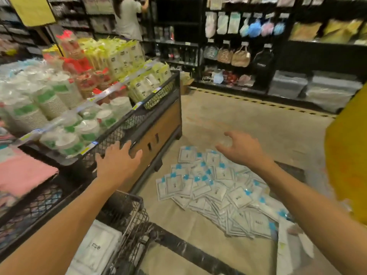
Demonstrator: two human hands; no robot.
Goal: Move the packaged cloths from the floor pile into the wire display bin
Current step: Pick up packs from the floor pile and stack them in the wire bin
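A pile of flat white packaged cloths with blue labels (214, 187) lies spread on the floor to the right of the display stand. A wire display bin (131, 213) of black mesh stands at the bottom left, with white packaged cloths (95, 249) lying inside it. My left hand (117, 161) is stretched out with spread fingers in front of the black mesh side of the stand, holding nothing. Over the far edge of the pile hovers my right hand (240, 149), its fingers loosely spread and empty.
A tall display stand (158, 124) with a wooden front holds stacked paper cups, plates and yellow packs. Pink cloths (23, 173) lie in a mesh bin on the left. A person (129, 16) stands at the back shelves. A yellow thing (349, 161) fills the right edge.
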